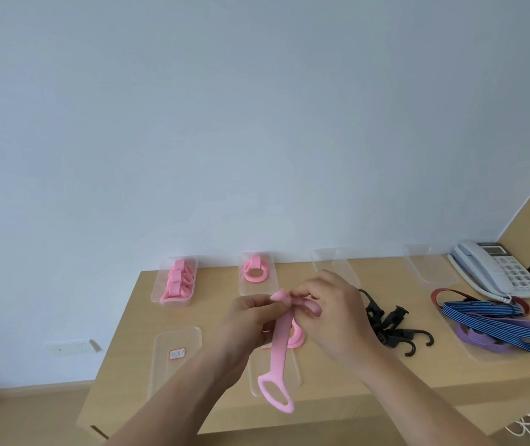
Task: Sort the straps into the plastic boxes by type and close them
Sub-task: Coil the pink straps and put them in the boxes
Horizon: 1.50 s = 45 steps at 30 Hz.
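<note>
Over table (128, 349), hands (250, 320) (331, 312) partly hide pink strap (279, 349) (blurry).

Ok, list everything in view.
table: one, light wood, under everything
clear boxes: four, transparent, back row
clear lids: two, transparent, front row
boxed pink straps: several, pink, two leftmost boxes
held pink strap: one, pink, between both hands
coiled pink strap: one, pink, behind the hands
black hooked straps: pile, black, right of centre
elastic straps: several, blue, purple, red, far right
telephone: one, white, back right
left hand, right hand: two, bare, pinching held strap's top
</note>
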Available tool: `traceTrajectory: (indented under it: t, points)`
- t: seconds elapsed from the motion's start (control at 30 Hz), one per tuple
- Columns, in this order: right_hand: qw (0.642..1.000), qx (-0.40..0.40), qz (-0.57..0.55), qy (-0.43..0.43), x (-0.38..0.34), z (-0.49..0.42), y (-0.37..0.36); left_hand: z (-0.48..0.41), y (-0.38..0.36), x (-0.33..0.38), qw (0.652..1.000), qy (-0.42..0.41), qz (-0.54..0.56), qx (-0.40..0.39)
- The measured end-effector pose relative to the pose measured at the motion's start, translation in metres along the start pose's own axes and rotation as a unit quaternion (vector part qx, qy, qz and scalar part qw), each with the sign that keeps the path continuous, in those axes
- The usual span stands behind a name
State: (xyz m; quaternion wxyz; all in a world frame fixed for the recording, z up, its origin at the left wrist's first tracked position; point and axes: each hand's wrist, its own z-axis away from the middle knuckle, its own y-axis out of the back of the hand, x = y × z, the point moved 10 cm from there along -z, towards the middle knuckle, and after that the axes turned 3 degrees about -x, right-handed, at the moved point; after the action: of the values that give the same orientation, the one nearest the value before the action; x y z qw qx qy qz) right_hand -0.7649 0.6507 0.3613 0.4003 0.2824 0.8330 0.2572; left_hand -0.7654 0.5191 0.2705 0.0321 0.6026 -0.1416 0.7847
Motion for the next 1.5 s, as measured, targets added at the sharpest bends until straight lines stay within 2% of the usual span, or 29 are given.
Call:
traceTrajectory:
  t: [0.33,0.5,0.6,0.67,0.8,0.87,1.03,1.13,1.3,1.5]
  points:
    - [0.998,0.003,0.036,0.057,-0.016,0.013,0.001,-0.002,-0.013,0.007,0.997,-0.046,0.030,-0.057]
    - [0.997,0.016,-0.056,0.048,-0.014,0.012,0.013,-0.006,-0.010,0.001,0.996,-0.045,0.056,-0.053]
    - [0.992,0.034,-0.118,-0.005,-0.002,0.008,0.021,-0.009,-0.008,-0.002,0.998,-0.039,0.047,-0.035]
    - [0.993,0.008,-0.105,-0.051,0.009,0.006,0.015,-0.010,-0.008,-0.001,0.998,-0.039,0.036,-0.022]
    - [0.985,-0.101,-0.100,-0.101,0.024,0.004,-0.006,-0.010,-0.006,0.000,0.999,-0.039,0.028,0.005]
    - [0.984,-0.109,-0.093,-0.107,0.027,0.004,-0.006,-0.009,-0.004,-0.004,0.998,-0.027,0.048,0.019]
    - [0.987,-0.064,-0.097,-0.110,0.028,0.005,0.002,-0.006,-0.011,-0.019,0.998,0.001,0.053,0.041]
    - [0.991,-0.038,-0.085,-0.091,0.026,0.007,0.007,-0.004,-0.011,-0.029,0.995,0.038,0.061,0.063]
    - [0.997,0.013,-0.057,-0.044,0.019,0.012,0.015,-0.001,-0.012,-0.028,0.994,0.047,0.067,0.076]
    - [0.999,0.028,-0.033,-0.012,0.011,0.013,0.011,0.005,-0.008,-0.031,0.992,0.066,0.063,0.091]
